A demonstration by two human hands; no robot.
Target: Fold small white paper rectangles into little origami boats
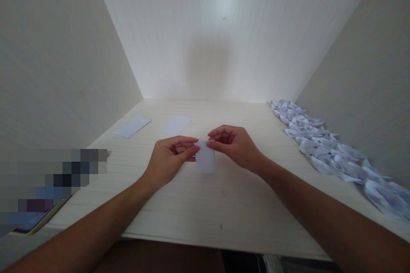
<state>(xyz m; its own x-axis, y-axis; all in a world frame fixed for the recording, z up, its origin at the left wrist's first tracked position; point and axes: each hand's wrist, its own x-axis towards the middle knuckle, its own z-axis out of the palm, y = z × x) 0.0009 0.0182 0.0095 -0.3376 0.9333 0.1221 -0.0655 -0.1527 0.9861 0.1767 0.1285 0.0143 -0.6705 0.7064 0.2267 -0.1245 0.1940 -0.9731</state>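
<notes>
A small white rectangle of paper hangs upright between my hands, a little above the table. My left hand pinches its upper left corner between thumb and fingers. At the upper right corner, my right hand grips the sheet with the thumb in front and the fingertips behind. Whether the paper is folded or single I cannot tell. Beyond my left hand lies a flat white sheet, and farther left rests a stack of white paper.
Several folded white paper pieces form a long heap along the right wall. A phone-like device, partly blurred out, stands at the left edge. Pale panels enclose the wooden table at the back and both sides.
</notes>
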